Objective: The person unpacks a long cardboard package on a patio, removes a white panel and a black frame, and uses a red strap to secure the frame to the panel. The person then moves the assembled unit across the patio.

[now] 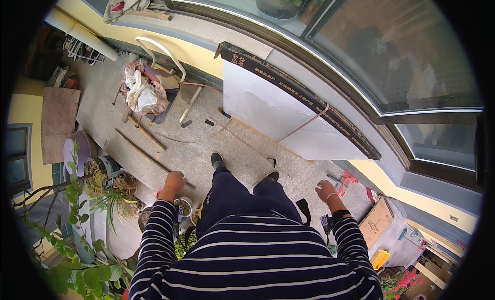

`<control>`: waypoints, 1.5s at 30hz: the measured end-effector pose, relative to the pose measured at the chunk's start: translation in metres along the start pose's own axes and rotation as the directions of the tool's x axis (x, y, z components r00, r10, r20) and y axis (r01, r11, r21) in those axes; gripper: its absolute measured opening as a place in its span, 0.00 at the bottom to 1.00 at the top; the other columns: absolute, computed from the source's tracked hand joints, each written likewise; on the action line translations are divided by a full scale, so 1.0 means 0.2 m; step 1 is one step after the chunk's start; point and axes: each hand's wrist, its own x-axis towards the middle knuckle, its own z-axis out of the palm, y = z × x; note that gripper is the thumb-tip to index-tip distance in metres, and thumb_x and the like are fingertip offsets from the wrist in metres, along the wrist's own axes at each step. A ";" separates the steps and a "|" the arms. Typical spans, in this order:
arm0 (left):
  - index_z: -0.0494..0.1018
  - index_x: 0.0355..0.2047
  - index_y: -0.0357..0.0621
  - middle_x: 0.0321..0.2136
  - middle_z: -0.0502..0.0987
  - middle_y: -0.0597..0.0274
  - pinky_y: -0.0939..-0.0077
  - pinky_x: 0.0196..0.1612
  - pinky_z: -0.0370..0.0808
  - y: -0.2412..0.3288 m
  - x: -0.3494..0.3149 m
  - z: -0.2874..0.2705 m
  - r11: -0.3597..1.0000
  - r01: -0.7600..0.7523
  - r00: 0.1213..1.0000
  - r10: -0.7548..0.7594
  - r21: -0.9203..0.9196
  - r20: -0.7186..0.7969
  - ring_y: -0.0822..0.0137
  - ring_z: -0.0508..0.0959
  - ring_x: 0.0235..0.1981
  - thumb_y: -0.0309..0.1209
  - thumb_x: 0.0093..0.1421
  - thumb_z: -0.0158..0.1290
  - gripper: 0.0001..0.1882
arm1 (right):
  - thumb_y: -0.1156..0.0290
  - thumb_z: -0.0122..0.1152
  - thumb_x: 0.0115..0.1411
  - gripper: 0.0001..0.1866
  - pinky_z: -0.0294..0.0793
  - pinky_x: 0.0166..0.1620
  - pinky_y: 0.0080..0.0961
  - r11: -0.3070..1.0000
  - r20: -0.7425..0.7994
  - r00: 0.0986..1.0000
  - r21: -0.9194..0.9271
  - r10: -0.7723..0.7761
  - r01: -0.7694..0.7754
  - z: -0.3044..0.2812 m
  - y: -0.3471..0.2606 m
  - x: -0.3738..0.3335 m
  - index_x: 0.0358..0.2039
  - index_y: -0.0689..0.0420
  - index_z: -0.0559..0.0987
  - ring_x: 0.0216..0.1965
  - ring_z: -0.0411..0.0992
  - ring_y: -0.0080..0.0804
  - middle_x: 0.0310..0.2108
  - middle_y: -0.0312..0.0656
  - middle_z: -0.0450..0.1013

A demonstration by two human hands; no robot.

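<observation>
Left hand (pixel 175 183) curled at wooden stick (pixel 142 148) running toward ten o'clock; cannot tell whether gripping. Right hand (pixel 326 190) unclenched, fingers loosely bent; red strap (pixel 349 181) at its two o'clock. Beyond shoes (pixel 217 160): flat white package (pixel 270 111), one o'clock; crumpled cloth bundle (pixel 142 91), ten o'clock.

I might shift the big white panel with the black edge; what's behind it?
Yellow wall shows past both its ends; whatever lies directly behind the panel is covered.
</observation>
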 end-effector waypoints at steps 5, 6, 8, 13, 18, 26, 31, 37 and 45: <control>0.81 0.34 0.38 0.32 0.83 0.49 0.64 0.42 0.78 -0.23 0.13 -0.16 0.992 -0.032 0.997 0.023 -0.125 -0.074 0.53 0.83 0.36 0.39 0.51 0.63 0.16 | 0.63 0.63 0.57 0.14 0.73 0.49 0.40 0.977 -0.093 0.976 0.056 -0.198 0.204 -0.11 -0.55 0.27 0.38 0.60 0.81 0.43 0.74 0.50 0.39 0.51 0.76; 0.81 0.35 0.38 0.32 0.83 0.49 0.65 0.42 0.78 -0.25 0.17 -0.20 0.991 -0.009 0.999 0.002 -0.135 -0.052 0.53 0.83 0.36 0.38 0.51 0.63 0.17 | 0.62 0.62 0.57 0.15 0.72 0.50 0.41 0.980 -0.085 0.982 0.099 -0.166 0.174 -0.13 -0.68 0.30 0.39 0.59 0.80 0.45 0.73 0.51 0.41 0.52 0.75; 0.81 0.35 0.37 0.31 0.83 0.49 0.65 0.42 0.78 -0.26 0.26 -0.28 0.993 -0.058 0.996 0.049 -0.105 -0.081 0.54 0.83 0.35 0.39 0.52 0.63 0.17 | 0.62 0.61 0.58 0.14 0.73 0.49 0.40 0.955 -0.132 0.964 0.161 -0.230 0.250 -0.16 -0.90 0.34 0.39 0.59 0.80 0.44 0.73 0.50 0.40 0.51 0.75; 0.81 0.35 0.39 0.33 0.83 0.49 0.62 0.44 0.78 -0.05 0.59 -0.44 0.973 -0.094 0.992 0.073 -0.210 -0.108 0.52 0.82 0.38 0.42 0.53 0.63 0.18 | 0.63 0.60 0.59 0.14 0.73 0.48 0.40 0.912 -0.077 0.944 0.244 -0.320 0.329 -0.15 -1.14 0.29 0.39 0.59 0.80 0.43 0.74 0.48 0.38 0.49 0.74; 0.82 0.35 0.38 0.28 0.83 0.55 0.69 0.36 0.77 0.45 0.88 -0.50 0.862 -0.079 0.996 0.044 -0.502 -0.081 0.65 0.83 0.29 0.41 0.56 0.62 0.17 | 0.61 0.60 0.60 0.14 0.73 0.49 0.39 0.969 0.019 0.973 0.096 -0.229 0.226 -0.04 -0.90 0.19 0.40 0.57 0.80 0.44 0.74 0.48 0.42 0.49 0.74; 0.78 0.40 0.35 0.29 0.80 0.62 0.78 0.29 0.75 1.30 1.17 -0.36 0.735 0.041 0.996 0.025 -0.677 0.087 0.71 0.80 0.26 0.38 0.59 0.61 0.17 | 0.62 0.60 0.60 0.15 0.73 0.51 0.40 0.964 0.043 0.999 0.265 0.021 -0.032 0.25 -0.43 -0.08 0.41 0.58 0.80 0.46 0.73 0.50 0.42 0.50 0.75; 0.64 0.56 0.28 0.36 0.78 0.48 0.75 0.27 0.79 1.63 1.46 -0.18 0.532 0.180 0.982 -0.150 -0.827 0.117 0.63 0.81 0.26 0.37 0.57 0.65 0.34 | 0.64 0.60 0.59 0.11 0.72 0.48 0.41 0.901 0.051 0.975 0.373 0.218 -0.221 0.50 -0.29 -0.36 0.36 0.58 0.80 0.44 0.73 0.53 0.37 0.52 0.75; 0.71 0.40 0.38 0.32 0.78 0.58 0.77 0.28 0.79 1.72 1.67 -0.11 0.313 0.180 0.973 -0.195 -0.933 0.122 0.66 0.80 0.26 0.26 0.61 0.59 0.10 | 0.61 0.59 0.58 0.14 0.73 0.49 0.42 0.831 0.300 0.894 0.354 0.334 -0.429 0.75 -0.42 -0.64 0.37 0.58 0.81 0.44 0.74 0.52 0.38 0.52 0.77; 0.68 0.35 0.42 0.32 0.76 0.58 0.64 0.45 0.81 1.53 1.49 -0.33 0.019 0.138 0.975 0.170 -0.990 0.140 0.59 0.82 0.39 0.21 0.65 0.50 0.03 | 0.61 0.59 0.58 0.15 0.73 0.49 0.42 0.804 0.203 0.950 0.508 0.237 -0.309 0.80 -0.86 -0.36 0.38 0.58 0.81 0.43 0.74 0.52 0.39 0.52 0.77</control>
